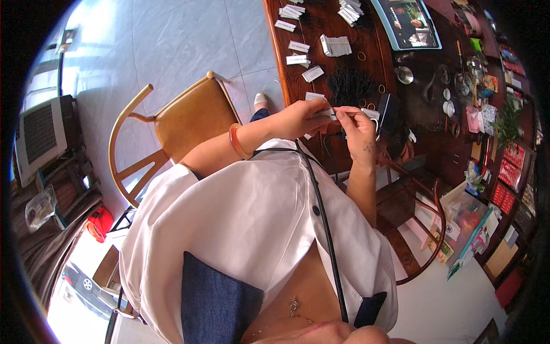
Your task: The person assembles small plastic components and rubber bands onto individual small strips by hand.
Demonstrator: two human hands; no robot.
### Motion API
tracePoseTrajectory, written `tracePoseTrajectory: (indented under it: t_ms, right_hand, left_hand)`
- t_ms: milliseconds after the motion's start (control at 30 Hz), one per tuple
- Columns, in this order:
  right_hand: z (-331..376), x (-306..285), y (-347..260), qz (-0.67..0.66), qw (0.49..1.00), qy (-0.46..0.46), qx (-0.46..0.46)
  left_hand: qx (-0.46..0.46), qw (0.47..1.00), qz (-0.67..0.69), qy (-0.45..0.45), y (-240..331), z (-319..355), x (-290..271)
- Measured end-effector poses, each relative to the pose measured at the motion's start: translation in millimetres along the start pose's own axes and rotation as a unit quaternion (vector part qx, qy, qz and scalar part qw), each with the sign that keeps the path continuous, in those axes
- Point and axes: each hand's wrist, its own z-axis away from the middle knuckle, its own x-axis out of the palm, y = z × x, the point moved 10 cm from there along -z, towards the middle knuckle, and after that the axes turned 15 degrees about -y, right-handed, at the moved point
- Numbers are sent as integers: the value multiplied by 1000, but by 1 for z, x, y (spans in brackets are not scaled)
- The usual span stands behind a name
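Observation:
My left hand (pixel 299 118) is closed around a small white paper tag (pixel 327 113) at the near edge of the wooden table (pixel 303 86). Right beside it, the thumb and fingertips of my right hand (pixel 358 131) pinch the end of a thin black string at the tag; its finer detail is too small to make out. Just beyond both hands lies a tangled bundle of black strings (pixel 348 85). Loose white tags (pixel 298 59) run along the table's left side, and a stack of white tags (pixel 336 46) stands farther back.
A tablet (pixel 408 24) in a light blue case lies at the back. Several tan rings (pixel 361 56) and a black box (pixel 388 113) are near the strings. A wooden chair (pixel 186 117) stands at left, another (pixel 409 229) at right. Shelves of goods (pixel 510 172) line the right.

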Motion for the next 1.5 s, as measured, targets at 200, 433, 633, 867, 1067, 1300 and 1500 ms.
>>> tracePoseTrajectory:
  t_ms: [200,433,633,867,1067,1300,1500]
  right_hand:
    - [3,-2,-4,13,999,38,-10]
    - [6,-3,-7,-39,997,69,-27]
    - [6,22,-71,371,914,33,-163]
    - [11,28,-65,287,946,13,-149]
    - [12,21,-50,191,969,40,-151]
    - [23,-11,-28,7,984,156,-88]
    - [34,44,-82,383,889,72,-242]
  left_hand:
    - [-20,999,-43,4,4,2,-5]
    - [4,994,-113,7,14,5,-9]
    - [119,965,-231,39,49,8,-15]
    - [185,970,146,-65,34,-2,-8]
    - [103,963,238,-75,12,-4,-5]
    - [157,967,-191,56,32,8,-16]
    - [12,989,127,77,-4,2,-22]
